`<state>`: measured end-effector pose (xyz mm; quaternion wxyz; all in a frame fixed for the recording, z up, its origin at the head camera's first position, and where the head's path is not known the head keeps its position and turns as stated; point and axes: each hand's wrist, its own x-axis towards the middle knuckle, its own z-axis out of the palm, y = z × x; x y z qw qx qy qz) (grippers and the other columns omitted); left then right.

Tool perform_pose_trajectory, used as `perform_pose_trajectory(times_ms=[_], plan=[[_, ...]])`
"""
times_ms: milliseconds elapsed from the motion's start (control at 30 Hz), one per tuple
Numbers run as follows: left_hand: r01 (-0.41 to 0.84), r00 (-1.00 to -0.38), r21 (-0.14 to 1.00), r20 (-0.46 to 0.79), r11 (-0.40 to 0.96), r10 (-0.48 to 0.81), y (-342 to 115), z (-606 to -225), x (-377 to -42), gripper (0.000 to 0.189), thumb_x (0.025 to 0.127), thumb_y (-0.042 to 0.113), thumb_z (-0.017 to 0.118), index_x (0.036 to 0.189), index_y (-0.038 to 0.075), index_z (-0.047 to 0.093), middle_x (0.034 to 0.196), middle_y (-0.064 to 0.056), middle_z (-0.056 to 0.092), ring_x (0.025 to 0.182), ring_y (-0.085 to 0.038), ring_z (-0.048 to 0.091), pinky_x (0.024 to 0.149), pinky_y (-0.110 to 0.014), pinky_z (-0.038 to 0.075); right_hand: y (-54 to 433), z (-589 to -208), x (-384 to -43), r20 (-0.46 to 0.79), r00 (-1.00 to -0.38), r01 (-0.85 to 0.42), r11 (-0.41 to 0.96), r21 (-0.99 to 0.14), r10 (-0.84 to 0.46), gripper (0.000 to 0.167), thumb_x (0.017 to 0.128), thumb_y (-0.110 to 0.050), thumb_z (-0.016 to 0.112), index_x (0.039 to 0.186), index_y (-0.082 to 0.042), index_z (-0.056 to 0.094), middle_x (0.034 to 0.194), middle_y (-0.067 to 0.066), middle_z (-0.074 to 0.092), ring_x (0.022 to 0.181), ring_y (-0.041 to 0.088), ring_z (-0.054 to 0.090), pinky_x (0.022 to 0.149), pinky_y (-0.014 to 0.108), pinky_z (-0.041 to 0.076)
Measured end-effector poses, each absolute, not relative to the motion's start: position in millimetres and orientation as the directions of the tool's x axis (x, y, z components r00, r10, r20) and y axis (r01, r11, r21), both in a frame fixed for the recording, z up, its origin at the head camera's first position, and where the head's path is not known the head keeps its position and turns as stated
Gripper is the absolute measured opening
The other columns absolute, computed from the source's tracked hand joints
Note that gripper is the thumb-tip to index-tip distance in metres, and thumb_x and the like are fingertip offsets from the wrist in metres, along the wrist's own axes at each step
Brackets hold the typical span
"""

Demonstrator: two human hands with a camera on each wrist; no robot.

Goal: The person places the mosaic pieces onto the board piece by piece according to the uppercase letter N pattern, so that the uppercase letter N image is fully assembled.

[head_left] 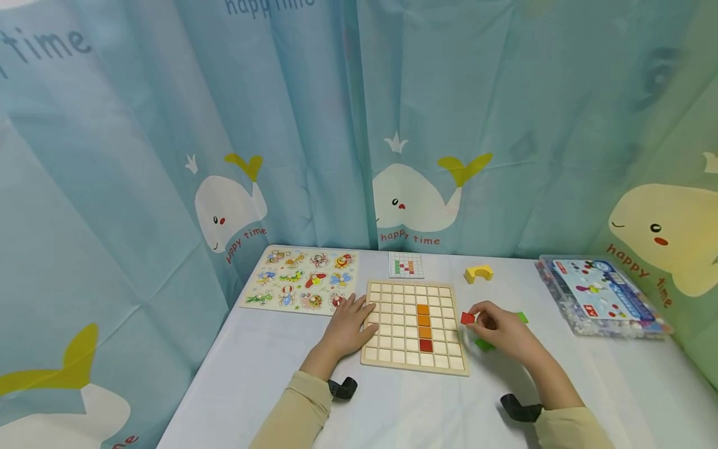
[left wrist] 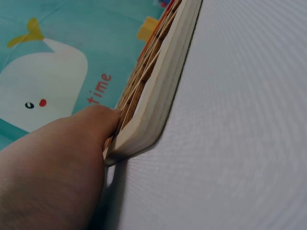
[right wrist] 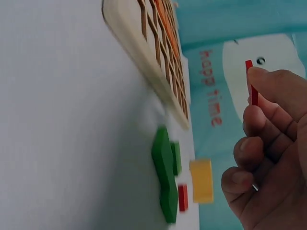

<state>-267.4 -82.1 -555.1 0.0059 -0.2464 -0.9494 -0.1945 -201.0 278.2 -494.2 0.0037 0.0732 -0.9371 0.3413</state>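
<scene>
Between thumb and fingertips my right hand (head_left: 507, 330) pinches a small red square tile (head_left: 467, 318), raised just off the right edge of a wooden grid board (head_left: 392, 337). Seen edge-on in the right wrist view, the red tile (right wrist: 252, 82) is thin and upright. My left hand (head_left: 346, 328) rests on the board's left edge with its fingers spread; the left wrist view has the thumb (left wrist: 98, 122) at the board's corner. A column of orange tiles (head_left: 424, 321) with a red tile (head_left: 426, 345) below it sits in the grid. Green tiles (right wrist: 165, 177) lie under the right hand.
A picture card (head_left: 406, 265) with coloured squares lies behind the board. An insect puzzle board (head_left: 300, 280) is at the left. Behind on the right are a yellow arch block (head_left: 478, 273) and a clear plastic box (head_left: 603, 298). Another red tile (right wrist: 183, 197) lies near the green ones.
</scene>
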Motion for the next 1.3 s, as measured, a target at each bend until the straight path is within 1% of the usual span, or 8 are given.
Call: perform_pose_trajectory(times_ms=[200,333,433,700,867,967,1200,1300], plan=[[0.469,-0.879,0.368,0.105,0.803,0.466,-82,-557,-268,0.057,0.1,0.049,0.048,0.149,0.021,0.046,0.16,-0.006,0.035,0.153,-0.033,0.02,0.125,-0.051,0.016,254,-495,-206,0.089,-0.98,-0.191,0.741,-0.644,-0.175,0.024,0.089,-0.021,0.073,0.109,-0.013,0.063,0.088,0.001,0.055,0.076,0.015,0.047,0.056,0.024,0.04],[0.462,-0.882,0.365,0.097,0.808,0.461,-83,-558,-268,0.057,0.1,0.05,0.048,0.15,0.021,0.045,0.161,-0.005,0.034,0.153,-0.032,0.019,0.126,-0.051,0.016,238,-496,-209,0.107,-0.973,-0.226,0.733,-0.642,-0.207,0.023,0.088,-0.022,0.075,0.108,-0.014,0.065,0.093,0.002,0.056,0.079,0.015,0.047,0.058,0.022,0.041],[0.461,-0.883,0.363,0.095,0.81,0.459,-83,-558,-268,0.057,0.1,0.05,0.048,0.15,0.022,0.045,0.161,-0.005,0.034,0.153,-0.032,0.019,0.126,-0.051,0.016,229,-498,-212,0.099,-0.969,-0.235,0.723,-0.649,-0.226,0.023,0.088,-0.024,0.076,0.107,-0.015,0.066,0.094,0.002,0.057,0.08,0.015,0.049,0.06,0.021,0.043],[0.467,-0.881,0.346,0.102,0.814,0.461,-82,-559,-269,0.058,0.1,0.05,0.048,0.15,0.021,0.045,0.161,-0.004,0.034,0.153,-0.032,0.019,0.126,-0.05,0.016,213,-506,-221,0.082,-0.957,-0.264,0.714,-0.649,-0.279,0.021,0.089,-0.025,0.075,0.106,-0.014,0.067,0.088,-0.004,0.056,0.079,0.013,0.049,0.064,0.022,0.044],[0.471,-0.879,0.338,0.108,0.814,0.464,-82,-561,-270,0.058,0.099,0.051,0.049,0.149,0.021,0.045,0.16,-0.005,0.035,0.152,-0.032,0.02,0.125,-0.051,0.017,205,-510,-225,0.044,-0.958,-0.238,0.7,-0.673,-0.283,0.019,0.088,-0.023,0.075,0.103,-0.015,0.068,0.082,-0.002,0.054,0.078,0.015,0.05,0.063,0.023,0.043],[0.467,-0.881,0.341,0.1,0.816,0.462,-81,-560,-270,0.059,0.099,0.051,0.048,0.15,0.022,0.045,0.161,-0.004,0.034,0.153,-0.032,0.02,0.126,-0.05,0.016,200,-512,-228,0.014,-0.961,-0.21,0.701,-0.681,-0.275,0.018,0.087,-0.025,0.076,0.102,-0.017,0.069,0.08,-0.002,0.054,0.077,0.015,0.05,0.062,0.024,0.042],[0.468,-0.881,0.346,0.106,0.813,0.461,-81,-560,-271,0.058,0.099,0.051,0.049,0.149,0.021,0.046,0.16,-0.005,0.035,0.152,-0.033,0.021,0.125,-0.051,0.016,193,-516,-235,-0.008,-0.96,-0.206,0.727,-0.655,-0.279,0.017,0.087,-0.027,0.077,0.099,-0.019,0.069,0.074,-0.003,0.053,0.071,0.013,0.049,0.061,0.025,0.04],[0.47,-0.88,0.34,0.109,0.815,0.462,-82,-560,-271,0.058,0.099,0.051,0.049,0.149,0.021,0.046,0.16,-0.005,0.035,0.152,-0.033,0.021,0.125,-0.051,0.016,192,-519,-236,-0.012,-0.961,-0.204,0.737,-0.644,-0.276,0.016,0.087,-0.028,0.077,0.098,-0.02,0.069,0.074,-0.002,0.052,0.071,0.013,0.049,0.061,0.026,0.038]])
